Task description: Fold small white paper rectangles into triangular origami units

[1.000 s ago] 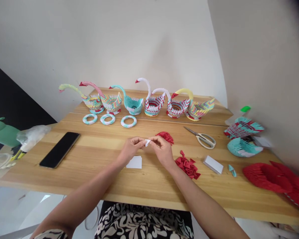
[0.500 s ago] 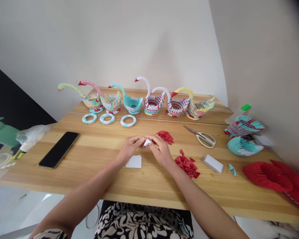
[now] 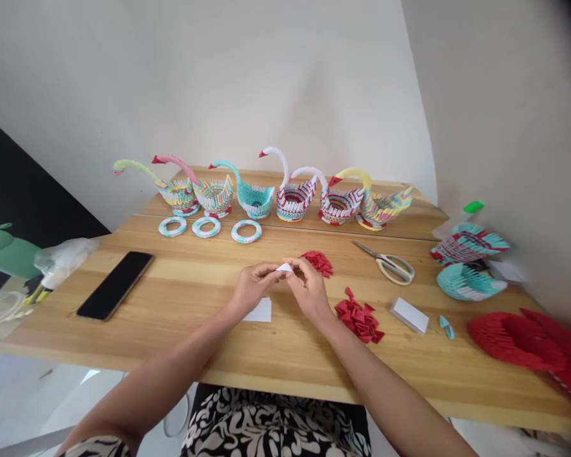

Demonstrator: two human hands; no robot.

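Folded white paper (image 3: 284, 268): pinching it above the middle of the wooden table (image 3: 295, 355), left hand (image 3: 250, 285) and right hand (image 3: 308, 285) close together, clamped on it, facing a far row of basket-bodied paper swans (image 3: 255, 204), insides too small to read.

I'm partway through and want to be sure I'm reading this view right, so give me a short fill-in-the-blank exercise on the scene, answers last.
1. The left hand and right hand hold a folded paper coloured ____.
2. The scissors lie to the ____ of the right hand.
3. The number of rings lying in front of the swans is ____.
4. Both piles of folded pieces near the right hand are coloured ____.

Missing words: white; right; three; red.
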